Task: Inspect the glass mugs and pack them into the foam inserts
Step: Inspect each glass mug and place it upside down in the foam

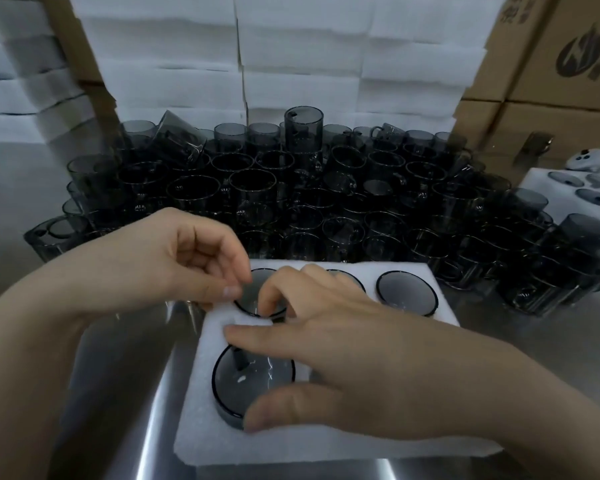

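Rising across the frame from ten to one o'clock, stacks of white foam sheets [291, 46] form the backdrop, with brown cardboard boxes [551, 64] piled at two o'clock. A stainless steel table [118, 375] runs beneath everything. Across the table's middle, from nine to three o'clock, sits a dense crowd of smoked-glass mugs [291, 188], most upright with rims up, a few tipped or stacked on others.

At six o'clock, just in front of that crowd, lies a white foam insert [326, 445] with round pockets, and the mugs packed in it show their bases upward. The person's right hand [361, 348] reaches in from four o'clock and lies splayed over the insert, grasping nothing. Its forefinger stretches flat across the foam, its thumb rests against the near edge of the near mug [243, 379] at the insert's seven o'clock corner, and one bent finger touches down on the far-left mug [248, 301]. The left hand [174, 258] comes in from eight o'clock with fingers curled, its thumb tip at the foam's edge beside that same far-left mug; whether it pinches anything cannot be told. Another packed mug [406, 292] sits clear at the insert's one o'clock corner, and one between is mostly hidden under the right hand.

At three o'clock, a second insert [541, 178] holds more mugs, bases up.
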